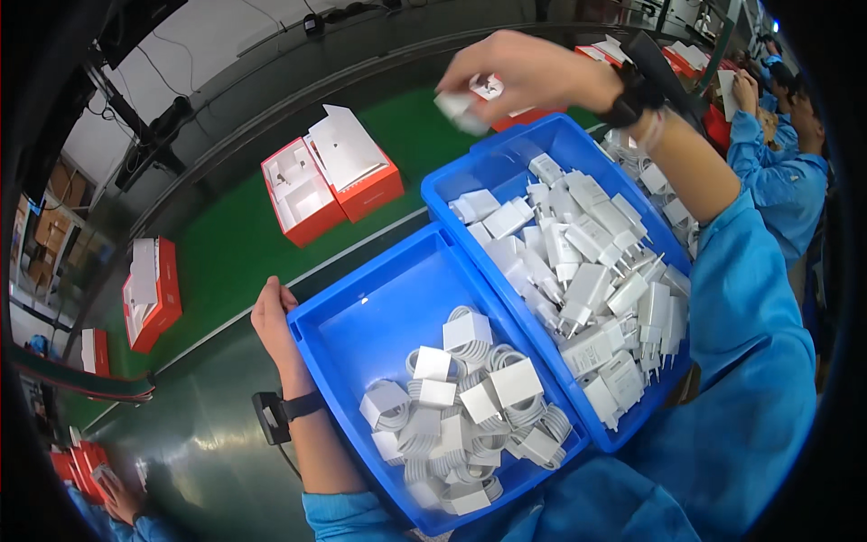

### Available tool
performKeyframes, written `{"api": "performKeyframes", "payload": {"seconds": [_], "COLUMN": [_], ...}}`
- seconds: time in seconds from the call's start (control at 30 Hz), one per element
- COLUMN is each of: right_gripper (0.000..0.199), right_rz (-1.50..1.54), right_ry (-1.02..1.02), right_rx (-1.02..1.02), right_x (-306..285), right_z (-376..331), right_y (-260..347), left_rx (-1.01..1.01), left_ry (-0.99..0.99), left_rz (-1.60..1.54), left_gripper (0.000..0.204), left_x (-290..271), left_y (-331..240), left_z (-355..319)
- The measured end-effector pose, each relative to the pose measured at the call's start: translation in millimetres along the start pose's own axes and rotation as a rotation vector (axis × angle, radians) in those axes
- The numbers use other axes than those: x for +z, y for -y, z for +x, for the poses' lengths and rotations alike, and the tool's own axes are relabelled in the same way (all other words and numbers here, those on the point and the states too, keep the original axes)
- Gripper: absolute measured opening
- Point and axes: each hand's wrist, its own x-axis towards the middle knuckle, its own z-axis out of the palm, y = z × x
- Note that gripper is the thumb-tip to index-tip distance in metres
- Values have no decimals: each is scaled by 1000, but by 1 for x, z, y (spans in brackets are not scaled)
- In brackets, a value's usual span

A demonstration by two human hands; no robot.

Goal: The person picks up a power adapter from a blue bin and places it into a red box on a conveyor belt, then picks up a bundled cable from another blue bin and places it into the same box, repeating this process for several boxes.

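A green conveyor belt (235, 253) crosses the surface, carrying open red boxes (330, 185) with white inserts. Nearer, two glossy blue plastic bins stand side by side, long axes running from near-left to far-right. The right bin (506, 158) holds blocky white chargers (587, 280), prongs pointing every way; the left bin (361, 316) holds coiled white cables (461, 406) in paper bands. The left hand (271, 321) rests flat against the left bin's outer wall, its grip slack. The right hand (528, 72), raised above the belt, pinches a small white charger (461, 107), blurred, its axis unclear.
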Motion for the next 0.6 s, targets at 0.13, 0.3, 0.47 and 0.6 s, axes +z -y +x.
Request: {"api": "performKeyframes", "payload": {"seconds": [0.13,0.3,0.47,0.6], "right_gripper": [40,49,49,46], "right_rz": [-140,-93,-46,-55], "right_ry": [73,166,189,260], "right_rx": [259,378,289,290], "right_x": [20,53,67,59], "right_z": [-37,-53,-49,-53], "right_y": [-133,-183,-202,-205], "left_rx": [-15,-43,-43,-73], "left_ry": [-3,-25,-63,-73], "left_rz": [27,43,34,28], "left_gripper": [41,39,40,40], "left_x": [4,12,20,22], "left_y": [2,7,7,8], "left_z": [7,13,18,21]}}
